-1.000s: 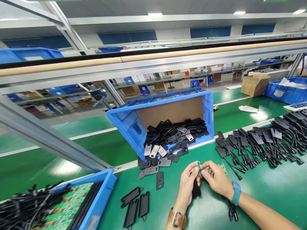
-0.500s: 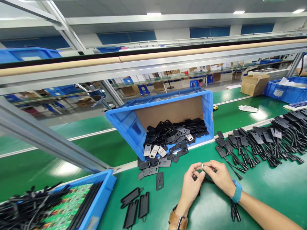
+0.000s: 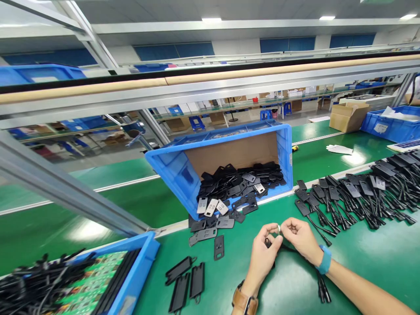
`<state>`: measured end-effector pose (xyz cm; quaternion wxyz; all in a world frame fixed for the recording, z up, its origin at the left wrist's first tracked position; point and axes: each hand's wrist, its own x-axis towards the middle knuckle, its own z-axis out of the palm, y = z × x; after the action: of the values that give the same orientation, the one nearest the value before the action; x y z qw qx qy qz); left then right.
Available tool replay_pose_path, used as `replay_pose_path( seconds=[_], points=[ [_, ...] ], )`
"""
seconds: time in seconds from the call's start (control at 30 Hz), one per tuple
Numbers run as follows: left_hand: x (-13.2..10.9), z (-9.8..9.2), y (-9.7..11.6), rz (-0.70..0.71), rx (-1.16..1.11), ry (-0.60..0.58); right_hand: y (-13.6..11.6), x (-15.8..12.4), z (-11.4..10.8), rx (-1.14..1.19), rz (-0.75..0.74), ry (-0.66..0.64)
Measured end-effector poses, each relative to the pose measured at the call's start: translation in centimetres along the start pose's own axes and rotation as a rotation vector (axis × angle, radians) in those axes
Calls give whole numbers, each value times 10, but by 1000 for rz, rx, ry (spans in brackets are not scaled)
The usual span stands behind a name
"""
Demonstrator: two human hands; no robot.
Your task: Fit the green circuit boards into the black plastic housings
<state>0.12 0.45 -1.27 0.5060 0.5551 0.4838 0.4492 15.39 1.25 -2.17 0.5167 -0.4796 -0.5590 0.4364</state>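
My left hand point(image 3: 262, 253) and my right hand point(image 3: 300, 238) meet over the green bench, fingers curled and pinched together on one small black part point(image 3: 277, 234) with a pale tip between them. A black cable point(image 3: 320, 284) trails from that part under my right wrist toward me. Flat black plastic covers point(image 3: 188, 280) lie on the bench left of my left hand. A tipped blue crate point(image 3: 229, 162) just beyond my hands spills more black covers point(image 3: 239, 186).
Rows of black cabled assemblies point(image 3: 361, 192) fill the bench at right. A blue bin point(image 3: 131, 275) at lower left holds green circuit boards and black cables. A metal frame post point(image 3: 65, 188) slants across the left. A cardboard box point(image 3: 349, 114) and another blue bin point(image 3: 392, 120) stand far right.
A second ago a small green board showed between my fingers; now only a black part with a pale tip shows. My hands stayed close together and shifted very little.
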Motion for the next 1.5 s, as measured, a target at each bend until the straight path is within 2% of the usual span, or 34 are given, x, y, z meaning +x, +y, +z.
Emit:
replay_pose_path(
  seconds=[0.13,0.3,0.37,0.5,0.63,0.73,0.83,0.9,0.97,1.07,1.17,1.33,1.5],
  points=[
    [2,3,-4,-24,-68,57,6,1,0,-35,-51,-22],
    [7,2,-6,-81,-224,119,13,26,-22,-592,-268,122],
    [7,2,-5,-88,-251,133,14,44,-34,-723,-306,177],
    [7,3,-6,-82,-283,146,17,83,-47,-924,-301,252],
    [7,4,-9,-82,-301,144,22,112,-45,-1085,-254,284],
    [7,3,-10,-93,-333,148,18,121,-40,-1159,-212,299],
    [7,3,-10,-97,-404,149,7,113,-33,-1186,-204,325],
    [7,2,-8,-105,-468,159,-1,94,-25,-1175,-237,294],
    [7,0,-7,-120,-533,184,-7,67,-15,-1097,-321,179],
    [8,-4,-5,-136,-635,227,-11,22,0,-795,-495,-99],
    [9,-8,-5,-163,-709,251,-10,-6,11,-677,-517,-225],
    [9,-11,-4,-183,-696,247,-8,-10,11,-633,-477,-263],
    [8,-10,-3,-170,-638,197,-8,-8,5,-695,-550,-253]
  ],
)
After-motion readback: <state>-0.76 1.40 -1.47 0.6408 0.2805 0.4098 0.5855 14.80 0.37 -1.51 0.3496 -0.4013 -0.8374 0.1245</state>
